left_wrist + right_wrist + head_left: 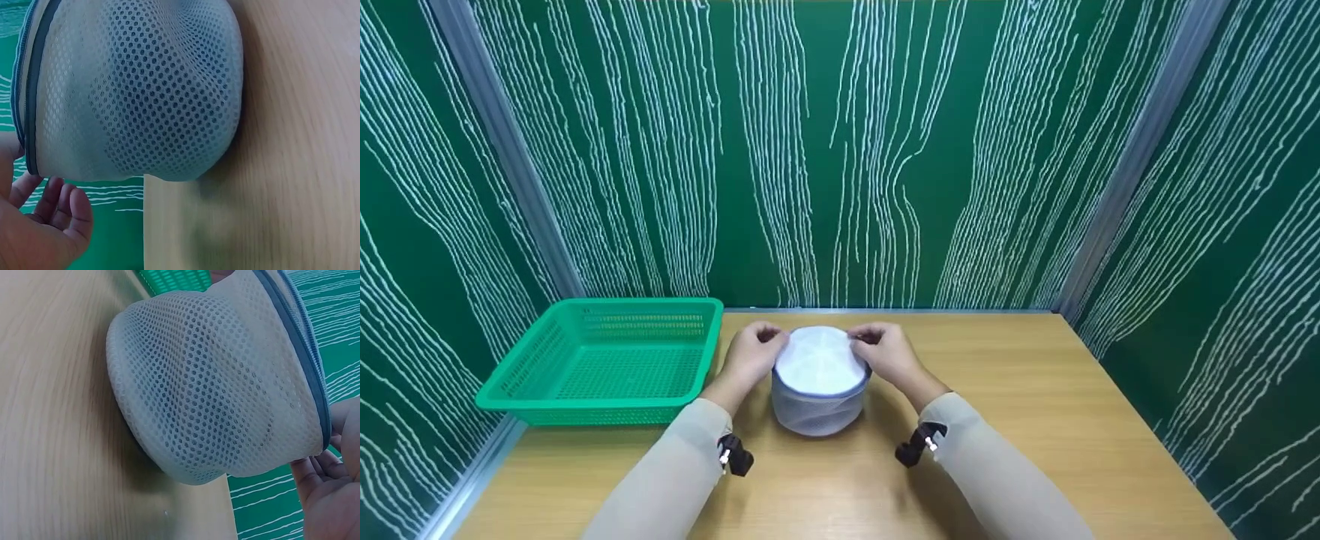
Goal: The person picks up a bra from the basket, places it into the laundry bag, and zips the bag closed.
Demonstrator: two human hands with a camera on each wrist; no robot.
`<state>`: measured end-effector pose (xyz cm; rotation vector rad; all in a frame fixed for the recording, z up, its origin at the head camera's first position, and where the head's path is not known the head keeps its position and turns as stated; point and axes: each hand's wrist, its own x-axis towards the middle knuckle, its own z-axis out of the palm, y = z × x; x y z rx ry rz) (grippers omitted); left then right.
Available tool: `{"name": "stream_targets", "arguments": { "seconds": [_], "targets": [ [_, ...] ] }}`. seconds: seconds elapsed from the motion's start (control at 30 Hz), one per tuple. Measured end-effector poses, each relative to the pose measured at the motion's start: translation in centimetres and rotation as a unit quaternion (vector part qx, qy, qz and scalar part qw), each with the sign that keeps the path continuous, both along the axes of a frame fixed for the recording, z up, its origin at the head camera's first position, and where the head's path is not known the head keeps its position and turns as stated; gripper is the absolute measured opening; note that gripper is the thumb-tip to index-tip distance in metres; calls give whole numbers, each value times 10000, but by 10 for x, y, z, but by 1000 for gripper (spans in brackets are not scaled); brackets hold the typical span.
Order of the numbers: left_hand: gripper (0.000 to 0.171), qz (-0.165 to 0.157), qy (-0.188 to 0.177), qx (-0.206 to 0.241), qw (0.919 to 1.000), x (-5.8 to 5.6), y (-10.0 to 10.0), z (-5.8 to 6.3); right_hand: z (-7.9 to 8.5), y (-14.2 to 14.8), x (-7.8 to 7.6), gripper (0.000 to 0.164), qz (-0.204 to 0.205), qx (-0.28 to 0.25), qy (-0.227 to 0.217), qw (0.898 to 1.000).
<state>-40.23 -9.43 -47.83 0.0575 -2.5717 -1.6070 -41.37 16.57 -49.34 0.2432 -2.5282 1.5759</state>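
A white mesh laundry bag [819,409], round with a dark-trimmed rim, stands upright on the wooden table between both hands. Its pale lid [821,361] faces up. At the rim's left side, my left hand [751,356] pinches the edge between thumb and fingers. My right hand [891,354] pinches the opposite side of the rim. In the left wrist view, the mesh wall [163,84] bulges and creases lower down. A zipper [306,332] runs along the rim in the right wrist view.
A green plastic basket [709,352] with perforated walls stands at the table's back left, close to my left forearm. Green panels [825,150] with white wavy lines rise behind the table [1020,390] and on both sides. Each wrist carries a small black camera mount.
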Motion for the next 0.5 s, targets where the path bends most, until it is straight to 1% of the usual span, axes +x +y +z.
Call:
{"name": "stream_targets", "arguments": {
  "seconds": [0.07, 0.13, 0.23, 0.33, 0.4, 0.5],
  "targets": [
    [35, -49, 27, -74, 10000, -3, 3, 3, 2, 0, 0, 22, -27, 13, 33, 10000],
    [38, -111, -135, -115, 9998, -5, 6, 5, 3, -1, 0, 21, -56, 33, 5, 10000],
    [45, -289, -372, -233, 9986, -8, 12, 8, 3, -1, 1, 20, -58, 32, -60, 10000],
    [50, -473, -498, -365, 9970, -10, 16, 10, 3, -2, 1, 21, 5, -45, -117, 9999],
    [49, -569, -543, -476, 9958, -12, 19, 10, 4, -3, 2, 23, 59, -114, -162, 9998],
    [43, -653, -516, -567, 9949, -14, 20, 9, 4, -5, 1, 27, 101, -220, -243, 9994]
  ]
}}
